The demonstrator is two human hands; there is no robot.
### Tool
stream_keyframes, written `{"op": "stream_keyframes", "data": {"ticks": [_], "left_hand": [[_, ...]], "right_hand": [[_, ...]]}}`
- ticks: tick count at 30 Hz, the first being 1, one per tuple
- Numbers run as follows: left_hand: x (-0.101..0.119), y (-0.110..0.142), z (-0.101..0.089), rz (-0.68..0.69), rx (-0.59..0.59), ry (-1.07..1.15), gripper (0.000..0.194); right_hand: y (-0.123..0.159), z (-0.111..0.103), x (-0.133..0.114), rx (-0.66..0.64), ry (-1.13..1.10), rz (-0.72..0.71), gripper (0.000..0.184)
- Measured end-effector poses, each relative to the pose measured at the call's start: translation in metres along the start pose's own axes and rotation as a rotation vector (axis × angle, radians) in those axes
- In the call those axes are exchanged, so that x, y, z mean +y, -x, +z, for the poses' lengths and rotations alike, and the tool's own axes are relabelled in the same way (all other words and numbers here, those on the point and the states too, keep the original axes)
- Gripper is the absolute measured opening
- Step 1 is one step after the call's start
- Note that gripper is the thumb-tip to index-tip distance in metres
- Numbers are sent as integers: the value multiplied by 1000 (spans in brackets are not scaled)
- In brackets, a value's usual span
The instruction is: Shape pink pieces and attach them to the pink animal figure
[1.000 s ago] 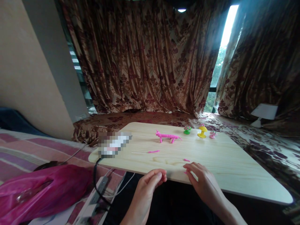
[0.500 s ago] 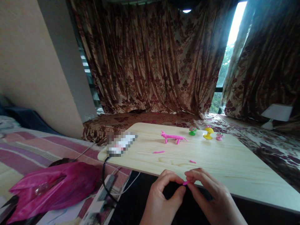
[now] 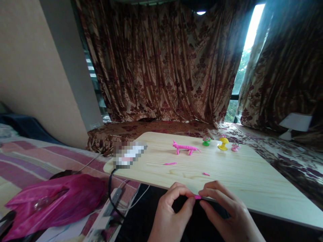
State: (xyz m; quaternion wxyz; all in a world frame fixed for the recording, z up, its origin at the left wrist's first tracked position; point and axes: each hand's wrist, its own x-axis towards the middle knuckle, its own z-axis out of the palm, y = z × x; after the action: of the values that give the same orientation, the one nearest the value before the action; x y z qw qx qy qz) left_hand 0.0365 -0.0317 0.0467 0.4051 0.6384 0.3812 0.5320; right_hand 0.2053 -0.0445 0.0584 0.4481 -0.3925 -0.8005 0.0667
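Note:
Between thumb and index finger, my left hand (image 3: 174, 208) pinches a small piece of pink modelling clay (image 3: 197, 197). My right hand (image 3: 227, 208) is at the clay's right end, thumb and index finger slightly parted around it; whether they touch it is hard to see. Beyond the hands, a pink clay animal figure (image 3: 185, 147) with a long body, legs and a thin tail stands on the wooden table (image 3: 234, 174). A thin pink clay strip (image 3: 170, 163) lies in front of it, and a shorter pink bit (image 3: 206, 174) lies nearer my right hand.
Small green (image 3: 206, 141), yellow (image 3: 223, 143) and pink (image 3: 235, 147) figures stand at the table's back right. A blurred white object (image 3: 130, 154) with a black cable lies at its left end. A pink bag (image 3: 60, 201) rests on the bed at left.
My right thumb has loosened and moved down from the clay piece. The clay has shifted slightly left with my left hand. The view has moved a little; the table's things stay put.

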Motion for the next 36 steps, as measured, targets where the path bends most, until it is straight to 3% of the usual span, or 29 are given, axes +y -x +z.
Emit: {"op": "stream_keyframes", "data": {"ticks": [7, 13, 20, 23, 26, 30, 36], "left_hand": [[1, 1, 0, -30, -19, 46, 7], [4, 3, -1, -93, -101, 102, 14], [0, 0, 1, -63, -96, 55, 15], [-8, -1, -2, 23, -26, -129, 17], [-21, -5, -3, 173, 66, -473, 23], [-35, -13, 6, 293, -51, -784, 33], [-41, -14, 28, 295, -214, -875, 35]], "right_hand": [[0, 1, -2, 7, -62, 42, 12], [3, 1, 0, 15, -63, 16, 11], [3, 5, 2, -27, -15, -6, 20], [6, 10, 20, -40, 36, 85, 14], [11, 18, 49, -40, 187, 185, 9], [14, 25, 74, -109, 311, 180, 10], [15, 21, 69, -134, 345, 181, 19]]}}
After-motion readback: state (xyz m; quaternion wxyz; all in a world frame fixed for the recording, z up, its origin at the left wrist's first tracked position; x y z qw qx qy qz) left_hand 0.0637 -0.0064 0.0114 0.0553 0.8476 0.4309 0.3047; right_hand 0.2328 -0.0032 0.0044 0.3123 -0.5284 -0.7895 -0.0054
